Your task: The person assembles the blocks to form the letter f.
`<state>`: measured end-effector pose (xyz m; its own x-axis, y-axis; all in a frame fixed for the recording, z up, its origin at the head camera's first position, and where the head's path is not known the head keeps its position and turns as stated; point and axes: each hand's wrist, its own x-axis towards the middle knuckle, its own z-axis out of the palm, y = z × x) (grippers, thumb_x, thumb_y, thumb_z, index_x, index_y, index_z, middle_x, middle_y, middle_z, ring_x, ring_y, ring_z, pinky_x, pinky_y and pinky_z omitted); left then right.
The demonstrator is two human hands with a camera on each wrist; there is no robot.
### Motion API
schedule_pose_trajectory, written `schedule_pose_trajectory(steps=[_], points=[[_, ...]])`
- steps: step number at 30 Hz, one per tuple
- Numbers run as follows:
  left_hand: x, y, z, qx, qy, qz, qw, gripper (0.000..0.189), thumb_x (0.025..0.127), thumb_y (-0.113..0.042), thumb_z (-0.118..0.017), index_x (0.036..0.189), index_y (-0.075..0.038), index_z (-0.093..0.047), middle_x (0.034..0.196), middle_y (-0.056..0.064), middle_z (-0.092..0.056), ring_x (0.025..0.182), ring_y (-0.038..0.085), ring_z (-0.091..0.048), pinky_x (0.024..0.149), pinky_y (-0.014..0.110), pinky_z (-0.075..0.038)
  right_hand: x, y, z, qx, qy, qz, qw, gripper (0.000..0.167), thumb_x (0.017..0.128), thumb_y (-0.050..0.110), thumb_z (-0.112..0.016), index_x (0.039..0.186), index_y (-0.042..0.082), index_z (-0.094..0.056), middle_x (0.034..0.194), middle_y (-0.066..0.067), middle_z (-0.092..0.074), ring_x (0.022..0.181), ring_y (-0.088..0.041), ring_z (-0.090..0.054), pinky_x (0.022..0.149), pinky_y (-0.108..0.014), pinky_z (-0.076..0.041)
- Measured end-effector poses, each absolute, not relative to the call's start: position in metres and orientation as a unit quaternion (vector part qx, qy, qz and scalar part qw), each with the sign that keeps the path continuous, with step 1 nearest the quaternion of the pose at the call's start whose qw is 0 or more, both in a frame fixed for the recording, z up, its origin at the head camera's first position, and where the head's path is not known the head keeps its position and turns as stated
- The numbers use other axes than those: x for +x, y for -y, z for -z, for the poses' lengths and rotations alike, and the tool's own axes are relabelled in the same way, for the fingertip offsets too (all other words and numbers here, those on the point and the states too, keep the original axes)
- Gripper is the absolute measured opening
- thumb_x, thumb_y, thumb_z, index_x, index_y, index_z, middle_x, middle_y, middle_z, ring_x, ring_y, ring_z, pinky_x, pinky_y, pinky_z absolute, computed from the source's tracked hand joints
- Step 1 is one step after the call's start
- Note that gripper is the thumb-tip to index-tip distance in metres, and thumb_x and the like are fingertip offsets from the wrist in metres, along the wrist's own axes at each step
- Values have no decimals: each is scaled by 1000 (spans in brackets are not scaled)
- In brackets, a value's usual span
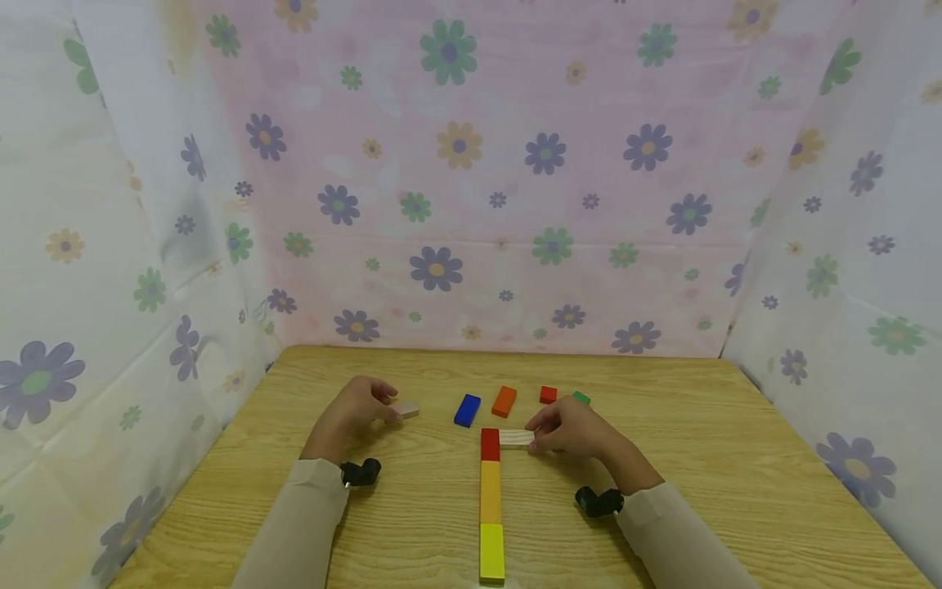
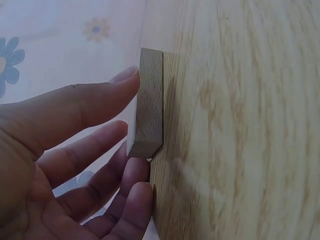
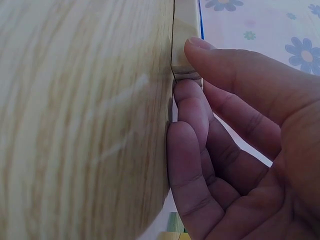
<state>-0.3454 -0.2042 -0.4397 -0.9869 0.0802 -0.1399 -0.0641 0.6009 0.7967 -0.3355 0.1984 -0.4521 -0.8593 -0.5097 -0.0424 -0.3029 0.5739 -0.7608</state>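
Two arms in beige sleeves (image 1: 294, 528) reach forward from the near edge, each with a small black camera (image 1: 599, 501) at the wrist. Between them, end to end in one straight line, lie three blocks: a yellow block (image 1: 491, 552) nearest, an amber block (image 1: 490, 492), then a red block (image 1: 490, 445). The right hand (image 1: 570, 427) bends inward, thumb and fingers pinching one end of a striped pale block (image 1: 513, 438); the other end appears to meet the red one's right side. The left hand (image 1: 362, 402), well apart, angles inward too, its thumb and fingers pinching a plain pale block (image 1: 406, 408) at the table (image 1: 412, 523). Four loose pieces lie farther on: one blue block (image 1: 467, 411), one orange block (image 1: 504, 402), one small red block (image 1: 548, 394) and one green block (image 1: 581, 397), partly hidden behind the right hand. That makes nine blocks, two of them red and two pale. The tabletop is wood-grained; beyond it hangs flowered cloth (image 1: 500, 164), pinkish at the back, whitish along both sides.
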Motion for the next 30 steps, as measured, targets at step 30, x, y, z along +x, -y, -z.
schedule_pose_trajectory(steps=[30], points=[[-342, 201, 444, -8, -903, -424, 72, 29, 83, -6, -85, 111, -6, -77, 115, 11, -71, 103, 28, -64, 90, 43, -54, -336, -199, 455, -233, -882, 391, 120, 26, 88, 19, -84, 110, 6, -79, 87, -1, -76, 77, -17, -67, 67, -32, -57]])
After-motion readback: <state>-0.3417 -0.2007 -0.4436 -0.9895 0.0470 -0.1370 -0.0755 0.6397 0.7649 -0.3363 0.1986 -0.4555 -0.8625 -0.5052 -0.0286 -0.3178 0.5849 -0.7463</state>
